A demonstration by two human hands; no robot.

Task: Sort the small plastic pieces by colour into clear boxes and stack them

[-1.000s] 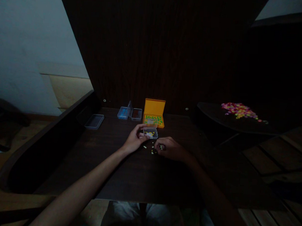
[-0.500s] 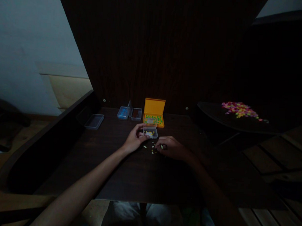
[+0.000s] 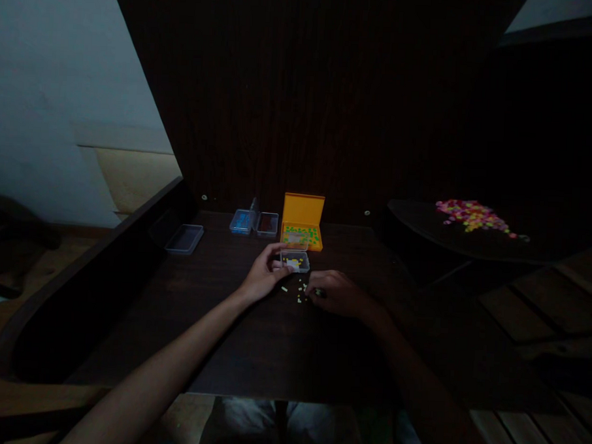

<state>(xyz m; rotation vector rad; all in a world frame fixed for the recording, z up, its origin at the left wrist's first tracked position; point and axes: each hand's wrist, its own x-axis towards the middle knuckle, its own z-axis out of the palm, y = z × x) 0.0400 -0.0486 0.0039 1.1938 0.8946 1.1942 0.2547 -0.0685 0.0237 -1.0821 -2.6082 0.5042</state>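
Note:
My left hand (image 3: 264,273) curls round the left side of a small clear box (image 3: 295,261) holding yellow pieces, thumb and fingers on its rim. My right hand (image 3: 335,293) rests on the dark table (image 3: 252,338) just right of several loose yellow pieces (image 3: 299,292), its fingers curled down and pinched at the pieces; what they hold is too small to see. Behind the clear box stands an open orange box (image 3: 302,230) with green pieces inside.
Two small clear boxes, one with blue contents (image 3: 242,221) and one dark (image 3: 267,225), stand at the back. An empty clear tray (image 3: 185,238) lies at the left. A heap of pink and yellow pieces (image 3: 473,216) lies on a side shelf at the right.
My right hand has shifted slightly down and right over the loose pieces, fingers closing lower. The left hand stays on the clear box.

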